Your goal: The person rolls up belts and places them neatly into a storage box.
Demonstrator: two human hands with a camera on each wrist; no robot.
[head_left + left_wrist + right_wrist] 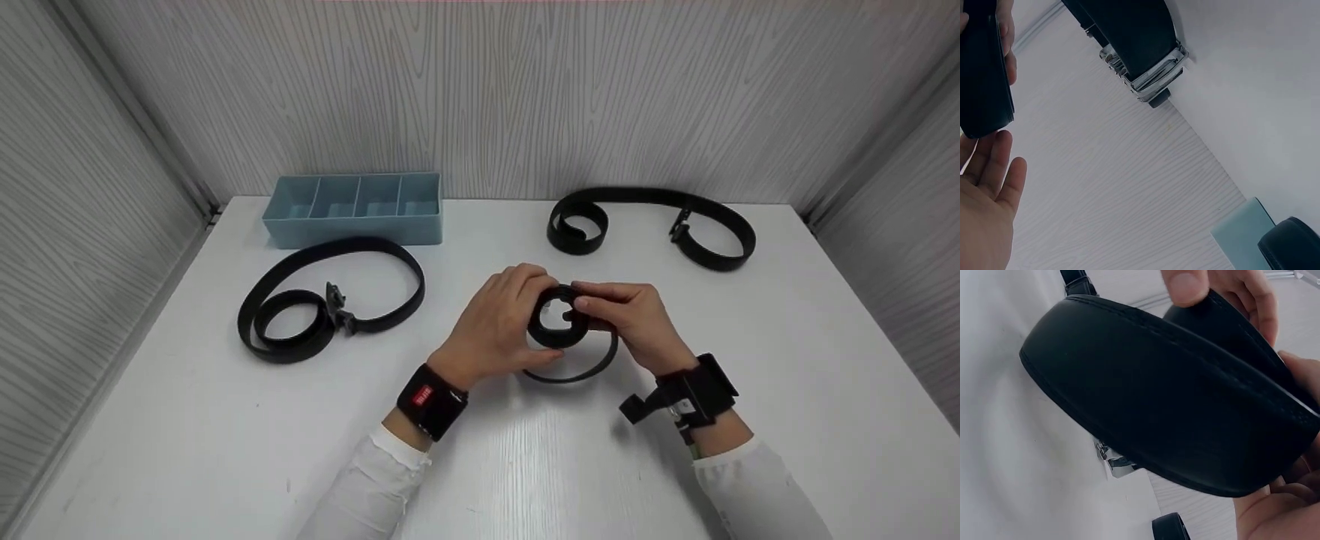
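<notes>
A black belt [551, 340] is wound into a small coil between my two hands, above the table, with a looser loop of its strap hanging below. My left hand [491, 330] grips the coil from the left, fingers over the top and thumb underneath. With thumb and fingers my right hand [636, 319] pinches the coil's right side. The right wrist view shows the broad smooth strap [1162, 394] with stitched edges curving close to the camera. In the left wrist view the belt [982, 79] stands edge-on at the left. The held belt's buckle is hidden.
A second black belt [271, 351], partly coiled, lies at the left with its metal buckle [337, 304]. Behind it stands a blue tray [356, 231] with several compartments. Another belt [649, 195] lies at the back right, near the wall [495, 97].
</notes>
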